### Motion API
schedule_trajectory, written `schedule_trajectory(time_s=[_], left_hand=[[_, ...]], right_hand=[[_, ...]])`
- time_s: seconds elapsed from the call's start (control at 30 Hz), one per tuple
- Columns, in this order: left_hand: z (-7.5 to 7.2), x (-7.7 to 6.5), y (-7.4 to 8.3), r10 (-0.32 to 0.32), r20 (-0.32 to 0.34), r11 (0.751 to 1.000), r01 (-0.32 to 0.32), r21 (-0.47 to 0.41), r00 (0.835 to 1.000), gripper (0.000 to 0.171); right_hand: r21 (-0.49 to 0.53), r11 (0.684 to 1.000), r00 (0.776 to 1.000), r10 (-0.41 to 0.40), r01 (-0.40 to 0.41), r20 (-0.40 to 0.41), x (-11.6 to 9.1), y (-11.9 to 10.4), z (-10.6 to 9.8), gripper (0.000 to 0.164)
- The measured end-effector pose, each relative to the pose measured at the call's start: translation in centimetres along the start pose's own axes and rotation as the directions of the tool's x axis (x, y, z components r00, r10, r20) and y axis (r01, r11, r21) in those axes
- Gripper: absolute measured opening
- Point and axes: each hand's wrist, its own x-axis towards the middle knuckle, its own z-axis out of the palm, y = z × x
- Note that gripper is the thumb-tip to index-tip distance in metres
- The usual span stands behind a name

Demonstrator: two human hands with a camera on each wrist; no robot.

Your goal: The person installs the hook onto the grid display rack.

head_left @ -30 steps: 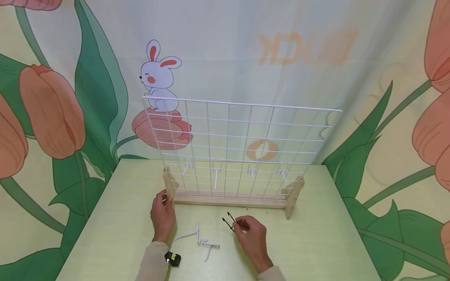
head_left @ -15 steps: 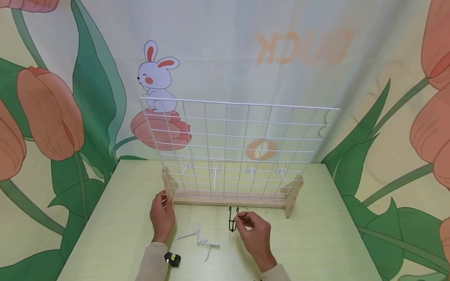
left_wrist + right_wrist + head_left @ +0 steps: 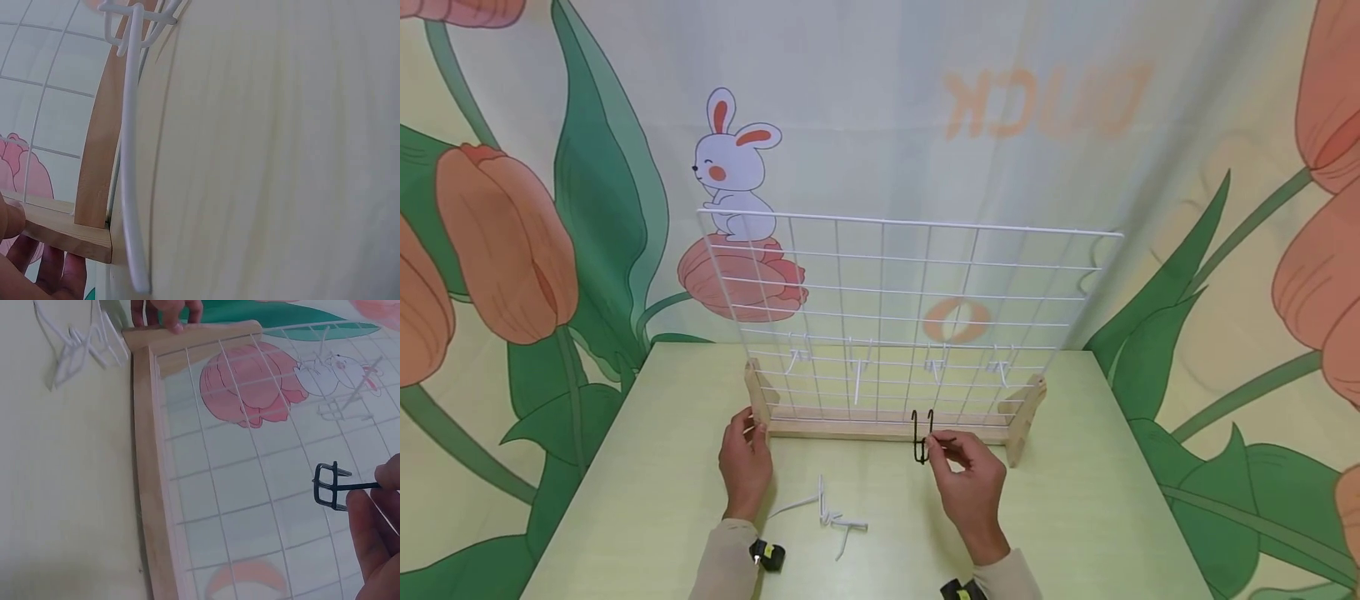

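Note:
My right hand (image 3: 973, 487) pinches the single prong of a black wire double-backed hook (image 3: 325, 485) between thumb and fingers. The hook stands upright, its two bent tips upward, in front of the white wire grid rack (image 3: 882, 221) near the wooden base bar (image 3: 850, 430). At the rack's left end, my left hand (image 3: 747, 467) grips the wooden side foot (image 3: 760, 396). The left wrist view shows the thumb on one side of the wood (image 3: 94, 240) and the fingers curled on the other.
Several white hooks (image 3: 859, 364) hang in a row on the lower grid. Loose white hooks (image 3: 827, 517) lie tangled on the table (image 3: 625, 500) between my forearms. The right wooden foot (image 3: 1026, 421) stands beyond my right hand. Behind is a printed curtain (image 3: 865, 125).
My right hand has moved right and toward the rack, turning the black hook from slanted to upright. The left hand stays on the wooden foot.

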Motion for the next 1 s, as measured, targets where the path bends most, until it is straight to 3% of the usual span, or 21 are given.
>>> schedule_trajectory(time_s=[0.2,0.57,0.8,1.0], left_hand=[[0.0,-0.1,0.0,-0.008,0.002,1.0,0.008,-0.005,1.0,0.035],[0.0,-0.2,0.0,0.0,-0.012,1.0,0.0,-0.018,1.0,0.035],[0.0,-0.2,0.1,0.002,-0.007,1.0,-0.002,-0.021,1.0,0.035],[0.0,-0.1,0.3,-0.009,-0.005,1.0,0.009,-0.027,1.0,0.035]], right_hand=[[-0.044,0.996,0.994,-0.078,0.074,-0.081,1.3,1.1,-0.6,0.024],[-0.058,0.997,0.98,-0.054,0.044,-0.189,3.1,3.2,-0.7,0.023],[-0.096,0.995,0.981,-0.031,0.013,-0.189,3.4,4.3,-0.3,0.019],[-0.069,0.998,0.984,-0.023,0.011,-0.178,2.8,5.5,-0.4,0.019]])
